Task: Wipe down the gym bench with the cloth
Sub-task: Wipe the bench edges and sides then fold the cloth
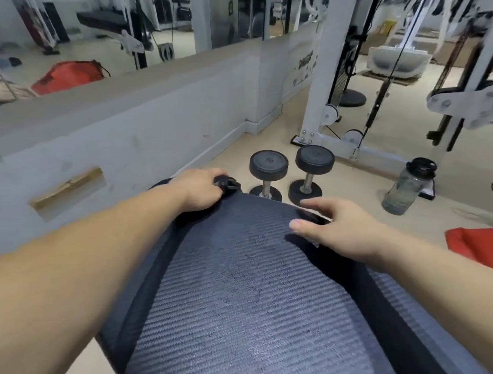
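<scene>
Your left hand [202, 189] grips the far end of the bench [159, 187] — your right hand [339, 228] lies flat, fingers spread, on the blue cloth [243, 299].

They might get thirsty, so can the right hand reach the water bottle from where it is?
Probably, with a lean. The right hand is open and empty, and nothing stands between it and the water bottle on the floor. The bottle stands lower than the hand, though.
</scene>
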The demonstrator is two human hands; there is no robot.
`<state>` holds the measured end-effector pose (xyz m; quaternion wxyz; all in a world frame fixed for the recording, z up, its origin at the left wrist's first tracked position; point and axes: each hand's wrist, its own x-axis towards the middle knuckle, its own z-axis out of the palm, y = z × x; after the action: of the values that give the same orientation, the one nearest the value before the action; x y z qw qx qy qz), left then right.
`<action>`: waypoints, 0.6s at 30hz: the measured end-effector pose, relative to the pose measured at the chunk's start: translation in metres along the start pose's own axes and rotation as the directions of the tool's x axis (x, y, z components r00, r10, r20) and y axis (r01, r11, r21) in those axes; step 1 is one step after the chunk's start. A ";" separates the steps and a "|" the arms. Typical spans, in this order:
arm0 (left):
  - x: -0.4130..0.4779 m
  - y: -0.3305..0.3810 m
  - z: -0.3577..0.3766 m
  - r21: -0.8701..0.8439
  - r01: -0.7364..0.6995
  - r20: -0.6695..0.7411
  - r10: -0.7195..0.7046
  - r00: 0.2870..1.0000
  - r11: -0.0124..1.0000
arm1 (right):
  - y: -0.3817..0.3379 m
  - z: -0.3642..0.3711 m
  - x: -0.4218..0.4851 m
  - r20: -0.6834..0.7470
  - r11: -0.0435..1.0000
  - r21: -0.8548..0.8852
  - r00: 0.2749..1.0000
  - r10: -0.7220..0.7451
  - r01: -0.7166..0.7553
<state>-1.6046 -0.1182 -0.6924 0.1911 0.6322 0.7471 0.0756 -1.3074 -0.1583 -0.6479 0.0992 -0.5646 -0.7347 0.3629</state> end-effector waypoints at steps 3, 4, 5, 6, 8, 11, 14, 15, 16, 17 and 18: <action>-0.003 0.017 0.009 0.058 0.053 -0.060 -0.049 0.997 0.997 | 0.027 -0.024 -0.029 -0.057 0.999 -0.035 0.998 -0.020 0.018; -0.005 0.033 0.017 0.079 0.047 -0.076 -0.041 0.996 0.996 | 0.036 -0.032 -0.041 -0.077 0.989 -0.149 0.997 -0.007 -0.004; -0.010 0.053 0.026 0.085 0.030 -0.078 -0.023 0.997 0.996 | 0.044 -0.038 -0.053 -0.089 0.964 -0.261 0.996 0.017 -0.040; -0.015 0.075 0.037 0.075 0.000 -0.067 0.005 0.998 0.997 | 0.053 -0.042 -0.063 -0.099 0.935 -0.346 0.994 0.051 -0.083; -0.027 0.124 0.060 0.060 -0.087 -0.039 0.089 0.995 0.994 | 0.072 -0.049 -0.081 -0.119 0.885 -0.433 0.984 0.132 -0.171; -0.057 0.203 0.094 0.077 -0.268 0.053 0.265 0.963 0.960 | 0.096 -0.053 -0.099 -0.166 0.861 -0.438 0.965 0.202 -0.256; -0.087 0.243 0.118 0.013 -0.473 0.133 0.468 0.874 0.881 | 0.111 -0.046 -0.113 -0.224 0.898 -0.362 0.958 0.179 -0.252; -0.093 0.242 0.121 0.003 -0.535 0.128 0.530 0.838 0.845 | 0.115 -0.043 -0.116 -0.232 0.913 -0.333 0.959 0.162 -0.235; -0.094 0.234 0.119 -0.004 -0.585 0.120 0.581 0.805 0.811 | 0.118 -0.042 -0.118 -0.237 0.923 -0.317 0.961 0.146 -0.218; -0.092 0.221 0.114 -0.002 -0.617 0.118 0.613 0.781 0.787 | 0.121 -0.044 -0.119 -0.244 0.930 -0.306 0.961 0.130 -0.204; -0.089 0.206 0.107 0.007 -0.623 0.122 0.618 0.777 0.782 | 0.122 -0.047 -0.119 -0.251 0.936 -0.293 0.960 0.123 -0.197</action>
<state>-1.3639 -0.1793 -0.7000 0.1828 0.8503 0.4868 0.0806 -1.1480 -0.2342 -0.6616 0.0617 -0.6693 -0.7182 0.1802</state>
